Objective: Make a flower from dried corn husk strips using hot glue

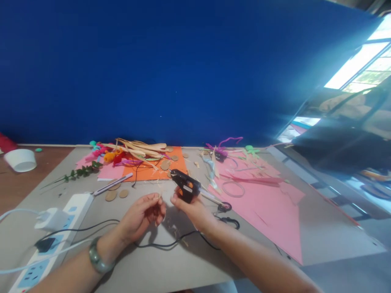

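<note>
My right hand (195, 209) is wrapped round the grip of a black glue gun (187, 186) with an orange trigger. A pale glue stick (209, 194) sticks out of its back end, and its nozzle points up and left. Just left of the gun, my left hand (148, 209) pinches a thin, pale strip (159, 196), possibly raffia, too small to make out well. A greenish bangle (99, 256) circles my left wrist. The gun's black cord (161, 245) runs along the table below both hands. Scissors (229, 221) with black handles lie beside my right forearm.
A white power strip (76, 201) with plugs lies at the left. Round wooden discs (111, 195), a pen-like cutter (113, 184), a leafy sprig (79, 173), orange paper (146, 174) and raffia strips (143, 147) lie beyond. Pink paper (275, 211) covers the right; a white cup (20, 160) stands far left.
</note>
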The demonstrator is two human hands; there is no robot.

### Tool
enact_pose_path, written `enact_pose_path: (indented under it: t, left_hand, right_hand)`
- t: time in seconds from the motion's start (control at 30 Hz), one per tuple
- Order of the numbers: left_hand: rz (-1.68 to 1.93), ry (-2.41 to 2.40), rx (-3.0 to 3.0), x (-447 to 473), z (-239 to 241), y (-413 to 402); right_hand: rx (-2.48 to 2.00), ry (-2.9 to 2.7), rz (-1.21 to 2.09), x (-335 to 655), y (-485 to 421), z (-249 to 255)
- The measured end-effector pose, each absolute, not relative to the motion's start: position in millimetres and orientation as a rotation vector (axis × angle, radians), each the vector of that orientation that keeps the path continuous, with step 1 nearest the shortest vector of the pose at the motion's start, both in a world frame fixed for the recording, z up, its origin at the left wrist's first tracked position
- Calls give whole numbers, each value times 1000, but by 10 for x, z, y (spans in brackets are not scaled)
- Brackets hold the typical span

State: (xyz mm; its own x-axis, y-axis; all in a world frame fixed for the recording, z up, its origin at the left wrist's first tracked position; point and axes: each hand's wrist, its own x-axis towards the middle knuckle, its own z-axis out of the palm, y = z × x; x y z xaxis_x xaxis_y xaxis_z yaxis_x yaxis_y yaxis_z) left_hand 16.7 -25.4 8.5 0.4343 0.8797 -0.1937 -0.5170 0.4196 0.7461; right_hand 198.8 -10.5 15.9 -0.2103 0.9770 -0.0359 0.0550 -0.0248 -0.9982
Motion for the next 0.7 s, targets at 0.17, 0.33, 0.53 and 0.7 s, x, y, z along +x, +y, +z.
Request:
enact_pose_path:
  t: [0.17,0.33,0.53,0.7]
  left_hand:
    - [910,639,673,185,75,-282]
    - [832,682,721,206,-23,-287]
    - [809,755,831,228,-26,-289]
    - [909,910,955,251,15,-286]
  right_hand:
    - [-1079,-1314,1437,1988,-141,121]
    - [-1011,-1223,1488,1977,-188,222]
    - [-992,-1223,1462,1972,-156,235]
    - [-1060,-1215,1449,1972,-127,176]
